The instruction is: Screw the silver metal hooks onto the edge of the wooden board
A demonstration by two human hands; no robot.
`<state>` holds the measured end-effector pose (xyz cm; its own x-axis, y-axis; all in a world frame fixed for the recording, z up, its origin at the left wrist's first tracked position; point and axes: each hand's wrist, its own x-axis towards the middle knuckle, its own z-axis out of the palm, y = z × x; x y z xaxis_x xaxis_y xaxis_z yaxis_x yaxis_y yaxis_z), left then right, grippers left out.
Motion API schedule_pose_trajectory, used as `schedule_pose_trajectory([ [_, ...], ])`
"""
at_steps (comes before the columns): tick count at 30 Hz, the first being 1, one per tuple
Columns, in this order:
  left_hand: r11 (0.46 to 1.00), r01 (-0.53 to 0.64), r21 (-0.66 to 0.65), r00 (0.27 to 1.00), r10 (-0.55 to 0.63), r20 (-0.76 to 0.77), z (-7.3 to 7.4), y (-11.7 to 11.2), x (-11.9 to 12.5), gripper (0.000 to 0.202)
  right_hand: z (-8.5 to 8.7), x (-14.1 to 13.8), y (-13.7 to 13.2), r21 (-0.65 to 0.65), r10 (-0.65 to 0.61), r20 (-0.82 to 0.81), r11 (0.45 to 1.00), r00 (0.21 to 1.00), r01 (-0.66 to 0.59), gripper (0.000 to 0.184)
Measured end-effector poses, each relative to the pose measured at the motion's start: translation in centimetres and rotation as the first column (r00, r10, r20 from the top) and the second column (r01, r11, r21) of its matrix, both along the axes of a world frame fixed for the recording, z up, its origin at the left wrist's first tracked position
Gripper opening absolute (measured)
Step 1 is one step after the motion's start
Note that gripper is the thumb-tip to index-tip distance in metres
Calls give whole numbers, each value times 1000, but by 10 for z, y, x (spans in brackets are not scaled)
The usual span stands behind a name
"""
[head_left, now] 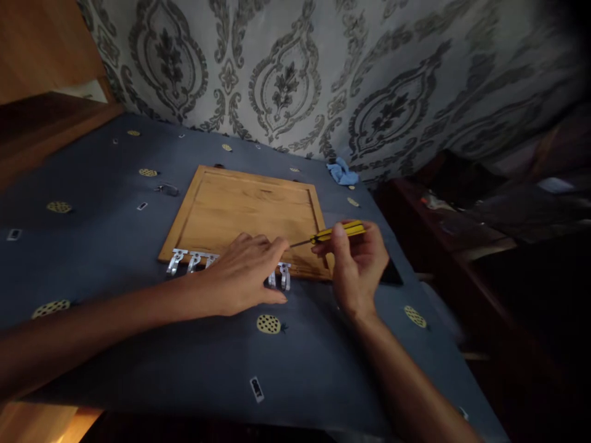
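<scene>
A wooden panel [258, 206] with a raised frame lies on the blue cloth. Several silver metal hooks [194, 261] sit in a row along its near edge, some covered by my left hand [247, 271]. That hand rests over the near edge, its fingers stretched across the wood and the thumb apart. My right hand [357, 264] is closed around the yellow and black handle of a screwdriver [339, 232]. The shaft points left, and its tip is hidden at my left index finger.
The dark blue cloth [194, 363] has a pineapple print. A small clear packet [167, 189] lies left of the panel. A crumpled light-blue cloth [342, 172] is at the back, by the patterned curtain [286, 80]. Wooden furniture [46, 49] stands at left, dark shelving [443, 227] at right.
</scene>
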<state>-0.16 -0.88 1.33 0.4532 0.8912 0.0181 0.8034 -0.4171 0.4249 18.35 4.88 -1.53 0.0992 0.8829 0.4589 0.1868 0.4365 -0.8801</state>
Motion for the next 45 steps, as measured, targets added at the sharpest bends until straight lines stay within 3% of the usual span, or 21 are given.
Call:
schedule_pose_trajectory([
  [3,1000,-14,-24,999,13,-40,-3,3,6,58,-9,7,15,-167,83,-40,982,996,-88,41],
  [6,999,-29,-29,999,27,-42,-5,4,9,57,-20,15,29,-300,131,-31,944,991,-134,42],
  [13,997,-65,-50,998,64,-21,-3,2,17,50,-26,32,46,-401,254,149,899,956,-177,43],
  [22,996,-83,-18,997,83,3,-7,1,18,43,-16,35,42,-252,305,511,947,804,-199,17],
  [32,996,-86,-14,996,85,-41,-9,3,20,50,-8,31,31,-122,280,673,955,685,-271,10],
  [37,997,-70,26,998,70,7,-15,5,18,47,-5,30,9,-118,399,721,877,567,-467,17],
  [45,996,-82,21,995,81,65,-22,6,19,49,-12,31,-10,-77,413,692,857,592,-509,24],
])
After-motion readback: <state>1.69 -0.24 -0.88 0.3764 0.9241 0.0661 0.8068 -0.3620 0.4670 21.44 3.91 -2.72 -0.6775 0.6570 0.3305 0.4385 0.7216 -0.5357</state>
